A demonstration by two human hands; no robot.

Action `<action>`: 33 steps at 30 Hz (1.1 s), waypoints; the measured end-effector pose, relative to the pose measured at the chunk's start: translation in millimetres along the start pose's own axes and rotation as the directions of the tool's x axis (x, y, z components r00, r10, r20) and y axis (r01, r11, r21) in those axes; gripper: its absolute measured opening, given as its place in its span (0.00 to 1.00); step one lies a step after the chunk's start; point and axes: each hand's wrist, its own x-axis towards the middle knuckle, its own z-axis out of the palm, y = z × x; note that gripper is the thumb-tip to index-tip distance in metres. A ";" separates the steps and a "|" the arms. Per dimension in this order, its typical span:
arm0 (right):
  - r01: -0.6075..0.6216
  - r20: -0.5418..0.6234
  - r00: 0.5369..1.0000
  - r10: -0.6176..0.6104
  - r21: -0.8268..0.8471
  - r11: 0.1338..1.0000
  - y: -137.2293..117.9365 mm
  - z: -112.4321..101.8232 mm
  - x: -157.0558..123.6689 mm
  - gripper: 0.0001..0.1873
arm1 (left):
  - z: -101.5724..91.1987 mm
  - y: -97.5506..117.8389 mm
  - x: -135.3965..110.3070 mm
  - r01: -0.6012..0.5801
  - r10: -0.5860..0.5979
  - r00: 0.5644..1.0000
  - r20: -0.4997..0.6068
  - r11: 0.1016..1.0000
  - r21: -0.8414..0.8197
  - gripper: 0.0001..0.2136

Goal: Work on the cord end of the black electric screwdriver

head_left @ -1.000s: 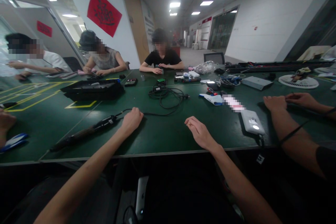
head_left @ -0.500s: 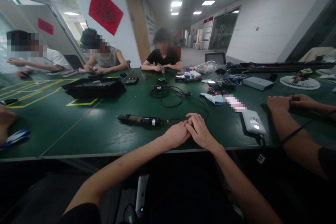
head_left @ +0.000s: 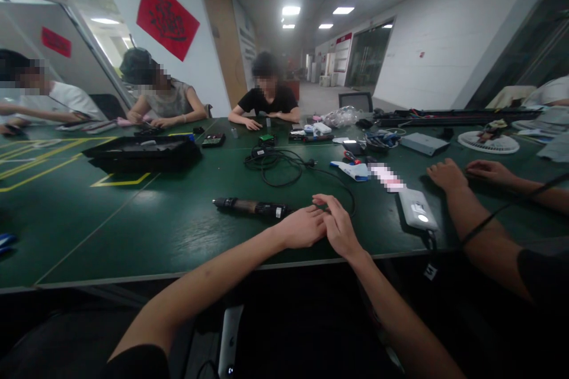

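My left hand (head_left: 302,227) rests low over the green table, palm down, its fingers stretched toward the right. Touching those fingertips is my right hand (head_left: 338,226), its fingers long and apart. I see nothing held in either hand. A black electric screwdriver (head_left: 249,207) lies on the table just beyond my left hand, its bit end pointing left. Its rear end and the start of its cord are hidden behind my left hand; whether the hand touches the cord, I cannot tell. Farther back, the black cable (head_left: 282,174) lies in loose loops.
Left stands a black tray (head_left: 142,154). A white power bank (head_left: 418,209) lies right of my hands, before a co-worker's hand (head_left: 448,174). Beyond lie a blue-and-white packet (head_left: 351,170), a grey box (head_left: 424,143) and a white fan grille (head_left: 488,142). Several people sit around the table.
My view has turned slightly right. The screwdriver has shifted right along the table, closer to my left hand. The right hand's fingers are a little more stretched. A co-worker across the table has lowered one hand.
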 end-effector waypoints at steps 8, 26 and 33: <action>0.036 0.102 0.995 -0.013 -0.225 0.974 3.2 8.8 -1.7 0.14 | -40.8 -28.8 -40.2 0.057 -0.056 0.998 -0.031 0.998 0.032 0.12; -0.014 0.181 0.980 0.080 -0.340 0.940 12.8 20.0 3.4 0.09 | -34.1 -59.5 -74.1 0.381 -0.381 0.925 0.012 0.923 -0.052 0.14; -0.036 0.162 0.983 0.081 -0.265 0.964 20.9 18.5 0.9 0.06 | -27.1 -61.1 -76.7 0.275 -0.272 0.959 0.075 0.961 -0.024 0.10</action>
